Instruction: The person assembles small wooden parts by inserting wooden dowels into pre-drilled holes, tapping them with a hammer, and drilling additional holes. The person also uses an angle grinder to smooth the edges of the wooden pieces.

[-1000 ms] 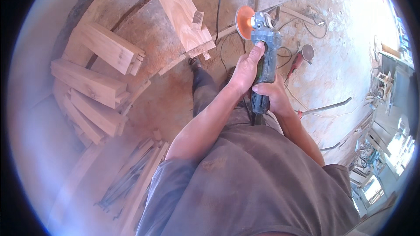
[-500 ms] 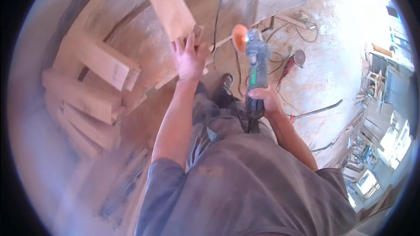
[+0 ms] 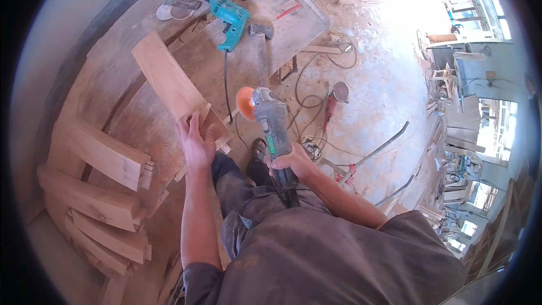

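Note:
My left hand (image 3: 195, 142) grips the near end of a long, pale wooden board (image 3: 169, 73), fingers over its top face and thumb toward the edge. Notched or cut wood shows at that end. In my right hand (image 3: 294, 161) is an angle grinder (image 3: 272, 121), held by its dark body. Its orange disc (image 3: 245, 103) faces left, toward the board's near end, with a gap between them. Whether the disc is spinning I cannot tell. Behind the grinder's head lies a hammer (image 3: 261, 51), its handle partly hidden.
A teal drill (image 3: 230, 18) lies on the worktop beyond the board, its cord hanging near the disc. Several shaped boards (image 3: 99, 197) are stacked at left. A red grinder (image 3: 332, 104) and tangled cords (image 3: 310, 99) lie on the floor at right. A metal bar (image 3: 384, 141) stands out nearby.
The view has swung, so the hands, board and grinder sit lower and further left, and the whole drill now shows. Both hands keep their holds.

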Action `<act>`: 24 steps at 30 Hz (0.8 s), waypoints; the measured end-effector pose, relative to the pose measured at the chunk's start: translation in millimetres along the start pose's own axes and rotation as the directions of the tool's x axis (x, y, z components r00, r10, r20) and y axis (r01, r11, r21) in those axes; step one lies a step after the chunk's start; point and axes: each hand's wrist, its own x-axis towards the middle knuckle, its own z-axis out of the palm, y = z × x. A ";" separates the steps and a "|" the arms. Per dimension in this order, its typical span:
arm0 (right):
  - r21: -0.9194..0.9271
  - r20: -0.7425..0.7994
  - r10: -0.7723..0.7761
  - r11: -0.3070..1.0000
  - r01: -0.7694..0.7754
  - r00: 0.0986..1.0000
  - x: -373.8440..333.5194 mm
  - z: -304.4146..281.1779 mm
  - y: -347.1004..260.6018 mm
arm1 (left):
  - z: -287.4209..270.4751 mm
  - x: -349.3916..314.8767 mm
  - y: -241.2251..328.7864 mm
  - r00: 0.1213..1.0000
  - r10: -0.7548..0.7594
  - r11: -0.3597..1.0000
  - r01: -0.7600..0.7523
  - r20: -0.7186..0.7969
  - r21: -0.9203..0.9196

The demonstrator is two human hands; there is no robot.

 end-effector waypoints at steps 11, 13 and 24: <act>-0.126 -0.055 0.033 0.991 -0.039 0.998 -0.7 2.3 -0.7 | 12.1 -6.4 -23.4 0.990 -0.138 0.980 0.132 -0.033 -0.147; -0.095 -0.007 0.039 0.995 -0.040 0.999 2.7 9.0 -4.9 | 8.1 -8.6 -27.1 0.980 -0.184 0.971 0.168 -0.082 -0.173; -0.349 0.035 0.005 0.937 0.007 0.999 15.3 25.8 -15.0 | 12.5 -12.1 -34.4 0.983 -0.179 0.965 0.166 -0.048 -0.204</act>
